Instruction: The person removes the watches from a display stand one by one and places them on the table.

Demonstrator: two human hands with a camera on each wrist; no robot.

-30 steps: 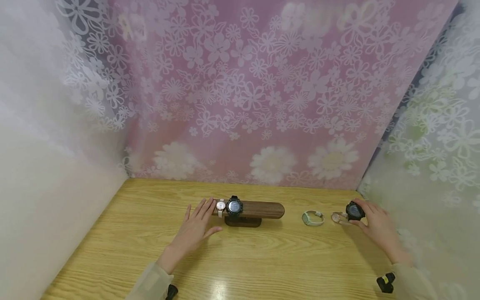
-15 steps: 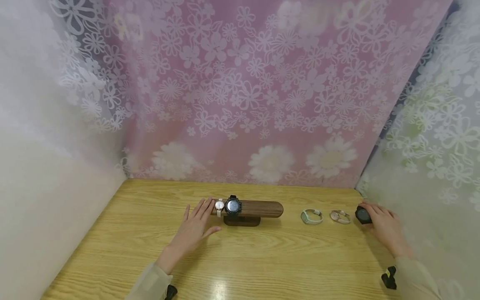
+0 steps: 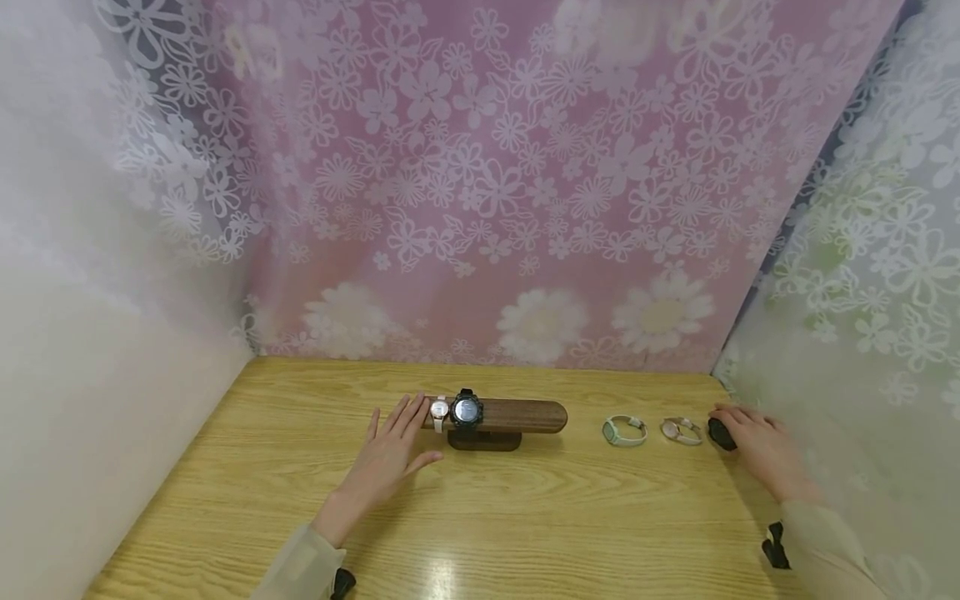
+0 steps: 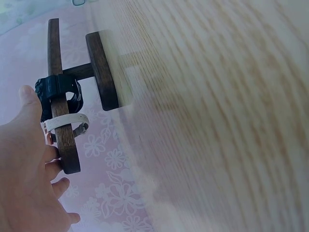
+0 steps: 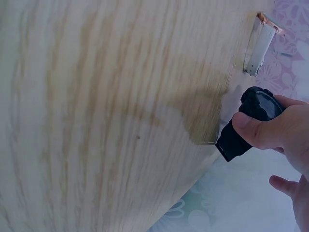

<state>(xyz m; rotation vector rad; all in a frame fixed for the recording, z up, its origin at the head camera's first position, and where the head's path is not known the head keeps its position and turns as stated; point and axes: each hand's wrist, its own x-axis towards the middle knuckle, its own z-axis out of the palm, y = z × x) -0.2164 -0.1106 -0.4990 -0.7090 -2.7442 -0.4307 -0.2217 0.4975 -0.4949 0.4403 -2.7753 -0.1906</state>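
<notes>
My left hand (image 3: 390, 454) rests with extended fingers on the left end of the dark wooden watch stand (image 3: 525, 417). Beside those fingers, a white-strapped watch (image 3: 439, 410) and a chunky black watch (image 3: 467, 410) are looped round the bar. In the left wrist view the white strap (image 4: 67, 122) circles the bar just above my fingertips. On the far right, my right hand (image 3: 765, 454) pinches another black watch (image 3: 722, 434), its thumb across the strap. The right wrist view shows this black watch (image 5: 258, 108) tilted, close over the table.
A mint-green watch (image 3: 624, 431) and a pale watch with a rosy case (image 3: 681, 431) lie on the wooden table (image 3: 540, 525), between the stand and my right hand. Flower-patterned curtain (image 3: 525, 208) hangs behind, with pale sheets on both sides.
My right hand has carried the black watch rightward and down, away from the rosy-cased watch, which now shows in full. The left hand has stayed on the stand.
</notes>
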